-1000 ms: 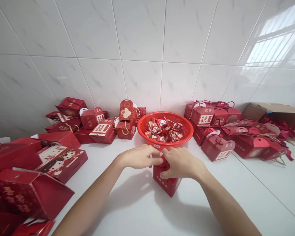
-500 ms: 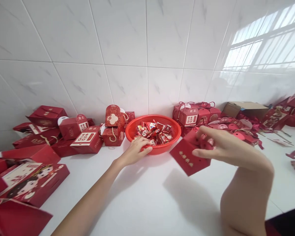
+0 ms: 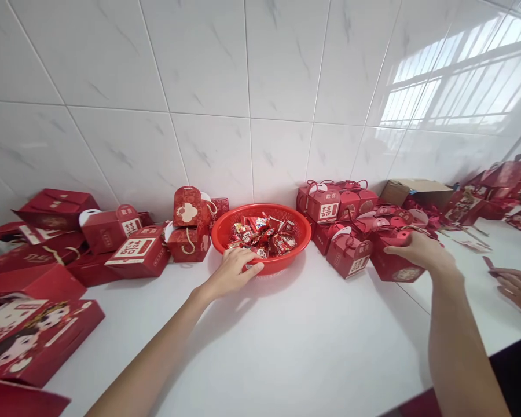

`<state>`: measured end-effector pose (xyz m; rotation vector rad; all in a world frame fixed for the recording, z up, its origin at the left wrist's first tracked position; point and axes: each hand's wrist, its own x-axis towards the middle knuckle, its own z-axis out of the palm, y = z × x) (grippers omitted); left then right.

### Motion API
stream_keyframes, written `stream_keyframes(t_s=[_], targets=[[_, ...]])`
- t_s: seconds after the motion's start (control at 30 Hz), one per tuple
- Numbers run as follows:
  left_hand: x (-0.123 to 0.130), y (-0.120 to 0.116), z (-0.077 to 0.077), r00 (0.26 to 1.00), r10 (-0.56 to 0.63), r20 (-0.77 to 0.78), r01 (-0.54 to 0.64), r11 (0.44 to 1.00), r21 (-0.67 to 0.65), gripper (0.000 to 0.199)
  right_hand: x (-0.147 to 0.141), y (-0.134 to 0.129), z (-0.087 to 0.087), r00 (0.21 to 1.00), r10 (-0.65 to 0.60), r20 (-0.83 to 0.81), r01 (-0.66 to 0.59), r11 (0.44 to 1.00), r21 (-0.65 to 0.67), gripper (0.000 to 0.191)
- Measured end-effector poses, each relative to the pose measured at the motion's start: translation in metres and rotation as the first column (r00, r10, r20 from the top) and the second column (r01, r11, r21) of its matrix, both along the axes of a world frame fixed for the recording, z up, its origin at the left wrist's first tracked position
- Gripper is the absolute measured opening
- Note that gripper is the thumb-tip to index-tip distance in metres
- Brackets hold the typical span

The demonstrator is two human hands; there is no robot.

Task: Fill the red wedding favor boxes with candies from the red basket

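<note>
My left hand (image 3: pixel 237 271) rests on the near left rim of a red plastic basket (image 3: pixel 282 265), fingers apart and nothing held. Wrapped candies (image 3: pixel 267 234) lie inside the basket. On the right, my right hand (image 3: pixel 421 252) is closed on the top of a red box (image 3: pixel 388 260), which is upright beside other boxes. Just left of it is a small red box (image 3: pixel 347 255) with a cord handle. Behind these stands a box with a white label (image 3: pixel 325 205).
Red gift boxes (image 3: pixel 139 252) fill the left side, some stacked against the tiled wall. A cardboard box (image 3: pixel 417 188) stands at the back right. Another person's hand (image 3: pixel 518 286) is at the right edge, beside paper scraps (image 3: pixel 469 238).
My right hand has carried the red box right and back, from beside the basket to the right-hand group. My left hand remains at the basket rim. The view has shifted slightly right.
</note>
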<state>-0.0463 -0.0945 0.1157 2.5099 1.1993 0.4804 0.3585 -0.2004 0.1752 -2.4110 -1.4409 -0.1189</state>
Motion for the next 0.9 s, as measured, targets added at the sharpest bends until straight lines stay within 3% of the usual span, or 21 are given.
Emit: stream_keyframes(t_s=[0.13,0.2,0.33,0.47,0.6,0.73,0.83,0.9], targets=[[0.001,-0.002,0.002,1.0,0.004,-0.012,-0.004,1.0,0.0,0.04,0.005,0.028,-0.026,0.989,-0.107,-0.104,0.097,0.99,-0.097,0.031],[0.001,-0.002,0.001,1.0,-0.004,-0.013,0.004,1.0,0.002,0.039,0.008,0.041,-0.038,0.988,-0.108,-0.112,0.099,0.992,-0.082,0.031],[0.001,-0.001,-0.002,1.0,-0.004,0.009,0.004,1.0,0.016,0.038,0.02,0.06,-0.067,0.985,-0.088,-0.145,0.098,0.993,0.062,0.044],[0.001,0.001,-0.004,1.0,-0.003,0.024,0.002,0.999,0.036,0.036,0.028,0.067,-0.093,0.992,-0.038,-0.124,0.071,0.96,0.272,0.065],[0.0,0.002,-0.006,0.999,-0.004,0.035,0.003,0.999,0.047,0.036,0.023,0.063,-0.095,0.999,-0.007,-0.051,0.031,0.872,0.489,0.077],[0.001,0.002,-0.009,0.999,-0.003,0.047,0.0,0.998,0.056,0.035,-0.002,0.056,-0.083,0.998,0.059,0.031,-0.064,0.714,0.697,0.061],[0.003,0.001,-0.009,0.999,-0.004,0.042,0.002,0.998,0.062,0.033,-0.031,0.054,-0.078,0.969,0.24,0.064,-0.209,0.645,0.736,0.042],[0.003,0.001,-0.01,0.999,0.003,0.037,-0.005,0.998,0.057,0.032,-0.056,0.054,-0.08,0.902,0.41,0.133,-0.372,0.584,0.721,0.032]])
